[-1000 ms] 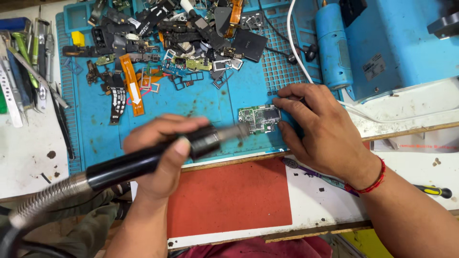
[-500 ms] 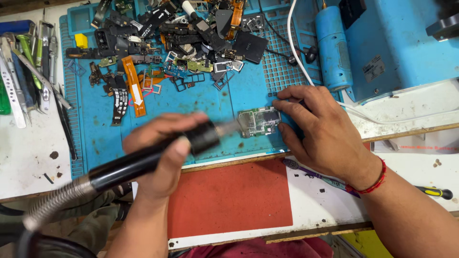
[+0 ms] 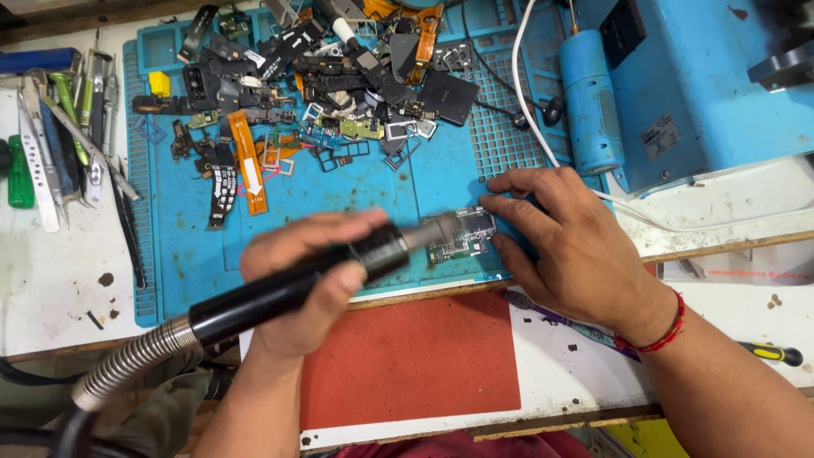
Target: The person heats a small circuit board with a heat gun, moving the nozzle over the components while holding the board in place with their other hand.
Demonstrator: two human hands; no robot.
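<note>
Both grips are busy: the left hand (image 3: pixel 305 280) is wrapped shut around a black cylindrical hot-air handpiece (image 3: pixel 297 284) with a ribbed metal hose trailing toward seven o'clock, its metal nozzle aimed at a small green circuit board (image 3: pixel 462 237), while the right hand (image 3: pixel 568 246) rests with fingers spread, fingertips pinning the board's edges from three o'clock without closing on it. Largest around them is the white, stained bench (image 3: pixel 51 280), then the blue box-shaped machine (image 3: pixel 704 85) at one o'clock, the blue silicone work mat (image 3: pixel 339 191) carrying the board near its lower edge, and a red rectangular pad (image 3: pixel 415 356) at six o'clock. Scattered phone parts (image 3: pixel 322 76) lie at twelve o'clock. The board looks light, stiff and fragile; it is probably best held by its bare edges.
</note>
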